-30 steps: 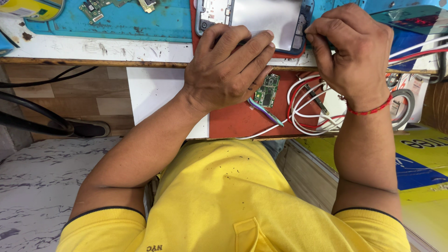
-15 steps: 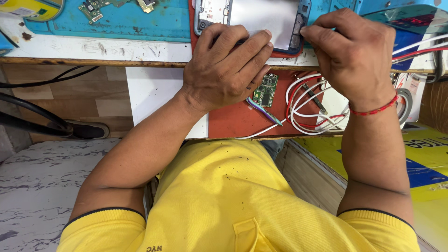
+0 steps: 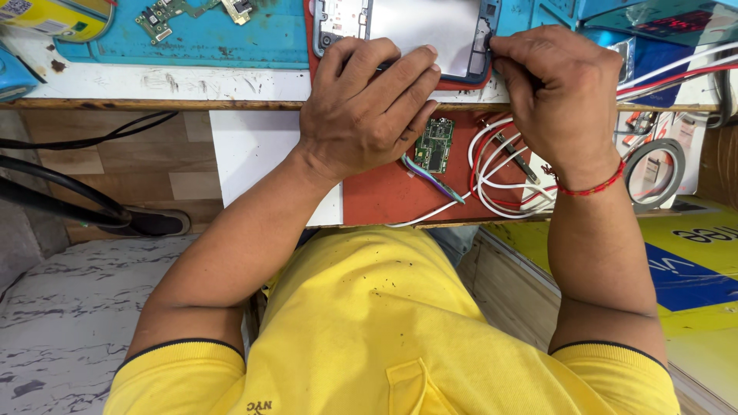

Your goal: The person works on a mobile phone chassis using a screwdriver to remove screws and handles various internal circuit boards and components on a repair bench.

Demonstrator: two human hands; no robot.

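Note:
An opened phone (image 3: 415, 31) lies back-up on the bench, its inner frame and a pale metal plate showing. My left hand (image 3: 369, 107) rests on its near edge with the fingers pressing down on it. My right hand (image 3: 557, 96) has its fingers pinched together at the phone's right edge; whatever small thing sits between the fingertips is hidden. A thin red cord circles my right wrist. I wear a yellow shirt.
A small green circuit board (image 3: 435, 144) and a thin tool (image 3: 430, 178) lie on a red mat (image 3: 384, 192) on the lower shelf. White and red wires (image 3: 500, 177) coil beside a tape roll (image 3: 655, 173). More boards (image 3: 165, 14) sit on the blue mat (image 3: 231, 38). Black cables (image 3: 69, 192) hang left.
The view has shifted slightly. My right hand has edged left and up against the phone's right edge. My left hand stays pressed on the phone.

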